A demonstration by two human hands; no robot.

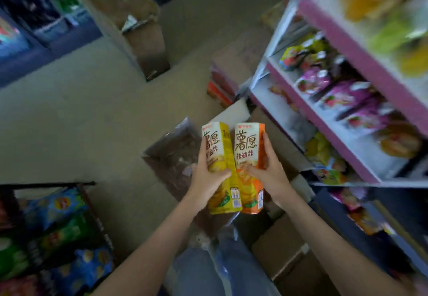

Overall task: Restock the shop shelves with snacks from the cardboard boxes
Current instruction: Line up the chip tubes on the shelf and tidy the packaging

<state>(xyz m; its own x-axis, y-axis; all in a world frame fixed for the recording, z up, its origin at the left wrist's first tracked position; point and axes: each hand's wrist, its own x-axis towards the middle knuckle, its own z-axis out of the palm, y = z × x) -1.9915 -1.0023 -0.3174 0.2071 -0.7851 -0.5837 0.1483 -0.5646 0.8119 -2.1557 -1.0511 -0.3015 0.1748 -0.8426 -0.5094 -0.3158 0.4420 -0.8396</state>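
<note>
My left hand (pixel 208 180) grips a tall yellow snack box (pixel 220 157) around its middle. Beside it, my right hand (pixel 268 170) grips a matching orange snack box (pixel 246 147). Both boxes stand upright, side by side and touching, held in front of me above the floor. Below them lies an open cardboard box (pixel 171 154) with a dark inside. To the right stands the pink-edged shop shelf (pixel 324 122) holding purple, yellow and green snack bags.
A tall stack of cardboard boxes (pixel 139 32) stands in the aisle ahead. More cartons (pixel 231 69) lie at the shelf's foot and another (pixel 289 256) near my legs. A rack of chip bags (pixel 53 233) is at lower left. Dark shelves (pixel 34 18) line the far left.
</note>
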